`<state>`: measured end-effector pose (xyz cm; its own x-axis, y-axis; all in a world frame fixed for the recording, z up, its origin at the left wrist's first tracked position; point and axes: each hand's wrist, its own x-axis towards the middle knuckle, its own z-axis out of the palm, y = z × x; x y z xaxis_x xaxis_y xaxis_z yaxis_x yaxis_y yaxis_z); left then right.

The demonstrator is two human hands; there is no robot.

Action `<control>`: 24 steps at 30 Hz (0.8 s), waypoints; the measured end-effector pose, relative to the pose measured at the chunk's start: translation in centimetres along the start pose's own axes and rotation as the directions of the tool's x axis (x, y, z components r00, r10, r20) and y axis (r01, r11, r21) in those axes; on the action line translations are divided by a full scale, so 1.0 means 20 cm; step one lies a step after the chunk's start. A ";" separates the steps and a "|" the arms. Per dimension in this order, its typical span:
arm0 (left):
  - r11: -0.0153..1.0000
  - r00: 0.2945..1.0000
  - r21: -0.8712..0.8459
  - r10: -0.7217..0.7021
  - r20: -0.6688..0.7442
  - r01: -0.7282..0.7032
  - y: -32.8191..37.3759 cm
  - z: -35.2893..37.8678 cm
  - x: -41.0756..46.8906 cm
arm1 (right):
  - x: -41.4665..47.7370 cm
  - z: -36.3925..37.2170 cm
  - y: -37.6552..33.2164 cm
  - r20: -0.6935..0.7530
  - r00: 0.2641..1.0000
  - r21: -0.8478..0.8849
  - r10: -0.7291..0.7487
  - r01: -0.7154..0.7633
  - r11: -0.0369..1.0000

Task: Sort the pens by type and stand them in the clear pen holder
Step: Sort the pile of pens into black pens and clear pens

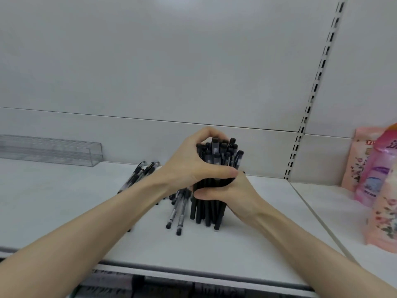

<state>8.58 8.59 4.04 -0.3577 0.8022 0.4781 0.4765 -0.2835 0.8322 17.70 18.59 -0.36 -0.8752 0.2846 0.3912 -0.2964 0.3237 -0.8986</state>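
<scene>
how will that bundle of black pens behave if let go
The bundle of black pens would likely splay and topple: it stands on end, held only by the left hand and right hand. Round barrels probably roll.

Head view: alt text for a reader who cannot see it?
A person holds a bundle of black pens upright on a shelf, the left-hand grip curled over its top, the right-hand grip round its middle. To its left lie loose pens; the clear pen holder sits empty at far left, pink packages at right.
</scene>
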 end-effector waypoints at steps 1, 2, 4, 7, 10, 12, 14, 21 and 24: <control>1.000 1.000 0.001 0.006 -0.004 -0.006 0.01 0.00 -0.01 | 0.00 0.00 0.00 0.004 1.000 -0.006 -0.002 0.002 1.000; 1.000 1.000 0.000 0.013 -0.011 -0.013 0.01 0.00 -0.01 | 0.00 0.01 0.00 0.002 1.000 -0.019 0.001 -0.001 1.000; 1.000 0.999 -0.003 0.018 -0.046 -0.018 0.00 0.01 -0.02 | 0.01 0.02 0.02 -0.009 1.000 -0.056 0.020 -0.020 0.998; 1.000 0.995 0.005 -0.004 -0.099 0.005 -0.01 0.00 -0.02 | 0.02 0.03 0.03 -0.007 0.998 -0.052 0.060 -0.060 0.997; 0.996 0.989 -0.074 -0.068 -0.133 0.059 -0.03 -0.04 0.01 | 0.04 0.05 0.01 -0.014 0.995 -0.005 0.095 -0.095 0.995; 0.982 0.982 -0.161 -0.121 -0.147 0.097 -0.03 -0.09 0.03 | 0.09 0.07 -0.01 -0.010 0.991 0.025 0.130 -0.130 0.991; 0.970 0.977 -0.212 -0.151 -0.154 0.116 -0.01 -0.16 0.04 | 0.14 0.11 -0.05 0.029 0.988 0.054 0.153 -0.155 0.986; 0.946 0.975 -0.271 -0.206 -0.081 0.177 0.08 -0.62 -0.08 | 0.38 0.43 -0.21 0.199 0.970 0.116 0.139 -0.164 0.980; 0.951 0.956 -0.246 -0.235 -0.175 0.189 0.06 -0.88 -0.21 | 0.48 0.69 -0.24 0.242 0.960 0.171 0.139 -0.184 0.968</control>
<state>-3.40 -4.41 7.98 -0.5945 0.7418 0.3102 0.1877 -0.2472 0.9506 5.45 7.36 4.93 -0.9742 0.1003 0.2023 -0.1916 0.1065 -0.9757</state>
